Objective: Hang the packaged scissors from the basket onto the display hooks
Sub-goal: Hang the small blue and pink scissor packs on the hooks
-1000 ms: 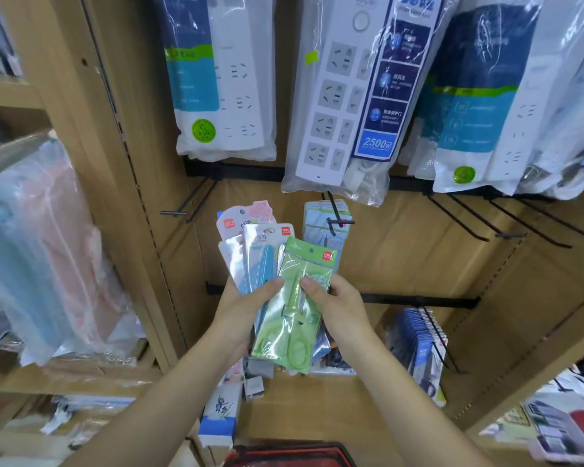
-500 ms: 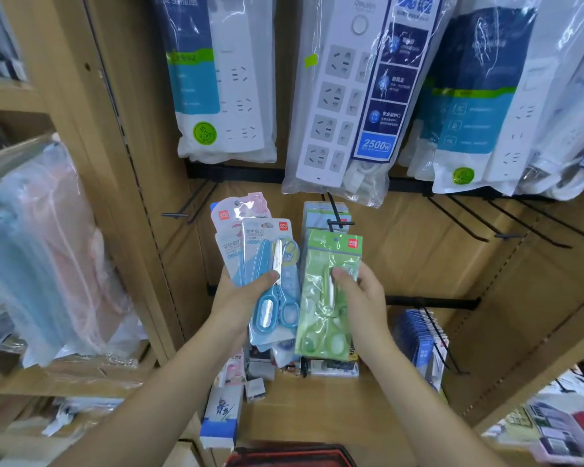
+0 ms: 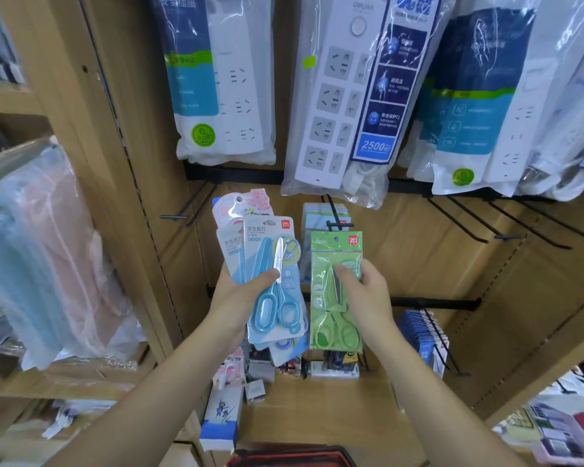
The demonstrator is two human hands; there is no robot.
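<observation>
Green scissors pack (image 3: 327,318) in the right hand (image 3: 368,294) and fan of scissors packs (image 3: 279,308) in the left hand (image 3: 240,294) are held up side by side, a narrow gap between them, before the wooden display wall (image 3: 418,264). Above both hands hang bagged power strips (image 3: 354,96), their lower ends just over the tops of the packs. Out beyond the left hand, clear bags (image 3: 48,247) of pale blue and pink goods sit on a shelf. Below and between the forearms, the red rim of the basket (image 3: 294,454) shows at the bottom edge. Beyond the right hand and lower, blue packets (image 3: 422,335) hang on a hook.

The left hand grips the fan from its left edge, thumb laid across the front pack, which shows blue scissors; a second pale blue pack and a pink one stick out behind it. The right hand pinches the green pack at its right edge, thumb on the front, fingers behind, and the pack is upright. Just above its top edge is the tip of a black hook (image 3: 332,212) that already carries hanging packs (image 3: 314,217); the green pack's hole is below that tip, not on it. Bare hooks (image 3: 508,236) reach out up and to the right of the right hand.
</observation>
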